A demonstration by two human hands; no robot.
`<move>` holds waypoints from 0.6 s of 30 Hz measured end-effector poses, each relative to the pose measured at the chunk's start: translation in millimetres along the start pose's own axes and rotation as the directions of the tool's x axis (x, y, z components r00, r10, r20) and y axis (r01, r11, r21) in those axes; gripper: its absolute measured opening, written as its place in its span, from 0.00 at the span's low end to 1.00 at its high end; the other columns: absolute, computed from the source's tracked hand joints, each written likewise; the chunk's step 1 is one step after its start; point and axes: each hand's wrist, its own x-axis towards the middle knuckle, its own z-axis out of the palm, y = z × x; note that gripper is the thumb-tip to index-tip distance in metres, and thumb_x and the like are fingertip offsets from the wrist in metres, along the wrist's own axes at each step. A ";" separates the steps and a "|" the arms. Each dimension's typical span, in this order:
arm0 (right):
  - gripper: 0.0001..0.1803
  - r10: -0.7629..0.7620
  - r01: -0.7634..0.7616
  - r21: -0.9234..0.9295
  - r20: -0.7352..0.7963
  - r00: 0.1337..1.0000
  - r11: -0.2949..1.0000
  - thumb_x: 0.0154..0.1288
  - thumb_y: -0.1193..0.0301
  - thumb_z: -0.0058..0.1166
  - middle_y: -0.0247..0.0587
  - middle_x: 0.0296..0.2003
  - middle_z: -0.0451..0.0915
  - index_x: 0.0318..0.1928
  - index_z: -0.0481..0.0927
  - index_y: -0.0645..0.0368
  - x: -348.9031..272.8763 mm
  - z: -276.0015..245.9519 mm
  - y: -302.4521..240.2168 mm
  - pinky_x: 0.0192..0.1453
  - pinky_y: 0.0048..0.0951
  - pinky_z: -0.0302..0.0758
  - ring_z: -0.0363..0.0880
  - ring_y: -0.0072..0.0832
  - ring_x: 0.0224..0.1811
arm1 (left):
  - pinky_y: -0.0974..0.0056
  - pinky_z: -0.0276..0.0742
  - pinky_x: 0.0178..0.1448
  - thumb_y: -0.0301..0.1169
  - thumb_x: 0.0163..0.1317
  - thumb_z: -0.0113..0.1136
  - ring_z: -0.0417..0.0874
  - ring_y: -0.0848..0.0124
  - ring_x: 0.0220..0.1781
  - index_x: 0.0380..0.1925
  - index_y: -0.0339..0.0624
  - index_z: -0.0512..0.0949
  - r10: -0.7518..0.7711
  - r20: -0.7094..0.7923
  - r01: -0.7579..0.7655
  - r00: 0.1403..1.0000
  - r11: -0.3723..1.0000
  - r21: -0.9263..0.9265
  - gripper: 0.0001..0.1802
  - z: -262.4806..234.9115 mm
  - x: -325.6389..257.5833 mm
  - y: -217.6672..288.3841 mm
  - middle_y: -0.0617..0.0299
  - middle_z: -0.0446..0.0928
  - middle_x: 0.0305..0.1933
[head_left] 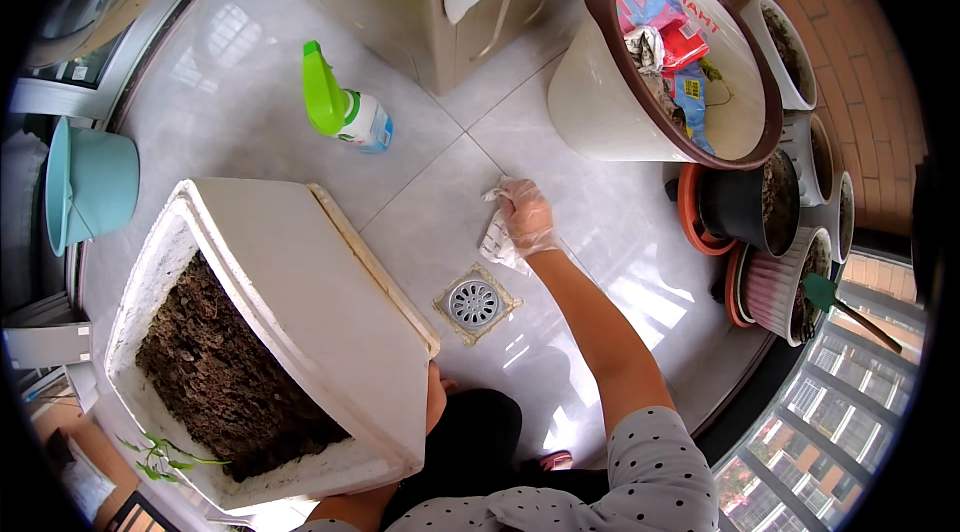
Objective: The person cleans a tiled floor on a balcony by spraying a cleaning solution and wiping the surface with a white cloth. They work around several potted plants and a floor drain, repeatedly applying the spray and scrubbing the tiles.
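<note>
My right hand (pixel 527 216), in a clear plastic glove, presses a crumpled white wipe (pixel 502 242) onto the grey tiled floor. Its fingers are bunched around the wipe. Just nearer to me is a round metal floor drain (pixel 474 303) in a square surround. On the left a white foam box (pixel 310 272) full of dark soil (pixel 225 362) stands tilted, with a small green plant (pixel 165 457) at its near corner. My left hand (pixel 436 398) holds the box at its right side, close to my knee; most of its fingers are hidden.
A spray bottle (pixel 345 107) with a green head stands on the floor ahead. At the far right is a cream bucket (pixel 600 102) of wrappers, with several flower pots (pixel 770 292) along the right side. A teal bucket (pixel 105 182) sits at the left.
</note>
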 end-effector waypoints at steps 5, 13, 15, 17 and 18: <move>0.11 0.017 -0.012 -0.181 0.029 0.999 0.983 0.52 0.76 0.52 0.50 0.35 0.76 0.39 0.76 0.60 20.4 3.2 -0.3 0.43 0.38 0.72 0.74 0.44 0.40 | 0.60 0.71 0.32 0.42 0.50 0.62 0.75 0.62 0.28 0.28 0.38 0.73 -0.088 -0.012 0.087 0.996 0.995 -0.058 0.17 0.0 -6.5 21.9 0.56 0.73 0.25; 0.12 -0.055 0.056 0.006 -0.107 0.993 0.998 0.52 0.78 0.54 0.48 0.35 0.77 0.39 0.76 0.60 -13.5 -14.3 23.2 0.45 0.36 0.72 0.75 0.43 0.40 | 0.64 0.77 0.30 0.35 0.58 0.49 0.76 0.61 0.27 0.38 0.30 0.69 -0.117 0.099 0.131 0.988 0.980 -0.148 0.16 -28.3 -7.2 102.4 0.50 0.72 0.32; 0.12 -0.032 0.034 0.019 -0.124 0.992 0.999 0.50 0.79 0.55 0.47 0.35 0.77 0.39 0.76 0.60 -8.2 -15.6 17.0 0.45 0.35 0.73 0.75 0.43 0.40 | 0.66 0.79 0.29 0.32 0.61 0.44 0.77 0.60 0.27 0.43 0.25 0.67 -0.042 0.098 0.056 0.994 0.989 -0.140 0.18 -27.7 -9.3 101.9 0.46 0.71 0.35; 0.12 -0.075 0.078 0.019 -0.125 0.989 0.997 0.50 0.79 0.55 0.47 0.36 0.77 0.38 0.77 0.60 1.2 -10.1 11.2 0.44 0.35 0.73 0.75 0.43 0.40 | 0.66 0.79 0.28 0.32 0.61 0.44 0.77 0.61 0.28 0.44 0.26 0.67 0.111 -0.004 -0.111 0.994 0.990 -0.091 0.18 -14.4 -15.3 47.4 0.47 0.71 0.36; 0.12 -0.114 0.114 -0.003 -0.108 0.988 0.993 0.50 0.79 0.55 0.47 0.36 0.77 0.38 0.77 0.59 0.1 -8.7 17.3 0.44 0.36 0.73 0.75 0.43 0.40 | 0.66 0.79 0.28 0.32 0.61 0.45 0.77 0.61 0.28 0.44 0.26 0.67 0.154 -0.031 -0.156 0.988 0.984 -0.081 0.18 -6.9 -15.4 28.2 0.47 0.70 0.36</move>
